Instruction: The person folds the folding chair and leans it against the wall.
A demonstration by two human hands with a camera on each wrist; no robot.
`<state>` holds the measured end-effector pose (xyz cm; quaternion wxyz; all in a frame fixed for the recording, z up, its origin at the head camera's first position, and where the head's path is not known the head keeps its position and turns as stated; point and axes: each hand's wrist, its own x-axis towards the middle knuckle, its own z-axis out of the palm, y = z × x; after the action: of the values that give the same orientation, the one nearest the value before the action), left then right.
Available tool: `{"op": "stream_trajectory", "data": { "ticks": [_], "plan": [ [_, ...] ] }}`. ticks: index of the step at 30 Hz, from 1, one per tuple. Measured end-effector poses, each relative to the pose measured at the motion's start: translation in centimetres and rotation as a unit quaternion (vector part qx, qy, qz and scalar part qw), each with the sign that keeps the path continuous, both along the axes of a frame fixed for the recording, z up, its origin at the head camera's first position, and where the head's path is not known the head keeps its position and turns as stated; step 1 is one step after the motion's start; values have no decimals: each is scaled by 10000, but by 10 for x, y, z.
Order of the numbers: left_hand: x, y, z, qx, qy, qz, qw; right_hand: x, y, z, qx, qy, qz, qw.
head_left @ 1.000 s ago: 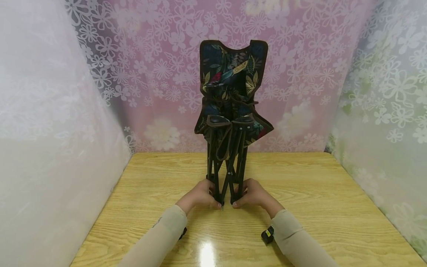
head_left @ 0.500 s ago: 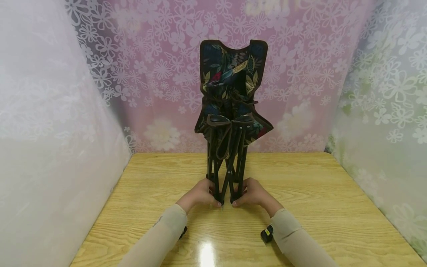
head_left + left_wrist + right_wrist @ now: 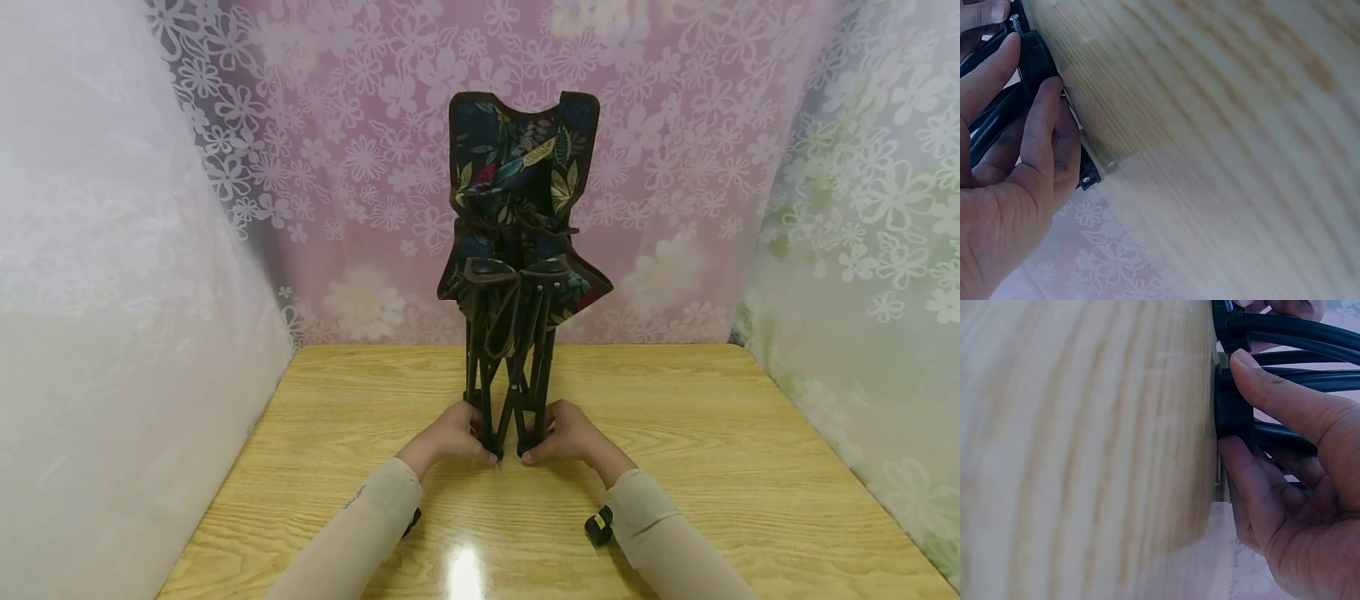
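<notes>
A folding chair (image 3: 517,167) with dark leaf-print fabric and black tube legs stands upright, mostly folded, at the middle of the table. My left hand (image 3: 450,435) grips the foot of its near left leg between thumb and fingers. On the other side my right hand (image 3: 572,433) holds the near right foot the same way. The left wrist view shows a black plastic foot (image 3: 1036,62) pinched by the fingers, with a screw beside the thumb. In the right wrist view, thumb and fingers clasp another black foot (image 3: 1235,412) close to the tabletop.
The wood-grain table (image 3: 337,500) extends around the chair. A pink flowered curtain (image 3: 360,167) hangs behind it, with pale sheets (image 3: 112,250) at the left and the right. A small black device (image 3: 600,527) sits at the right wrist.
</notes>
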<state>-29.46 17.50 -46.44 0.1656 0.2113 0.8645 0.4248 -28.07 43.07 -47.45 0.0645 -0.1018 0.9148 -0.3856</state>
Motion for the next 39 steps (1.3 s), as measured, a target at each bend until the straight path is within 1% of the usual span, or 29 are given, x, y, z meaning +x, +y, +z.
{"op": "stream_trajectory", "data": {
  "ticks": [5, 12, 18, 23, 39],
  "plan": [
    [-2, 0, 0, -27, -18, 30, 10000, -1, -1, 2, 57, 18, -31, 10000],
    [-4, -1, -2, -4, -59, 19, 10000, -2, -1, 3, -56, -68, -30, 10000],
    [-5, -1, -2, 15, -137, 60, 9999, -2, -2, 3, -23, -118, -169, 9998],
    [-7, -2, -2, -1, -98, 72, 9999, -3, -4, 4, 28, -93, -240, 9997],
    [-8, -2, -2, 9, -156, 5, 9999, -5, -3, 4, -109, -254, -317, 9991]
  ]
}}
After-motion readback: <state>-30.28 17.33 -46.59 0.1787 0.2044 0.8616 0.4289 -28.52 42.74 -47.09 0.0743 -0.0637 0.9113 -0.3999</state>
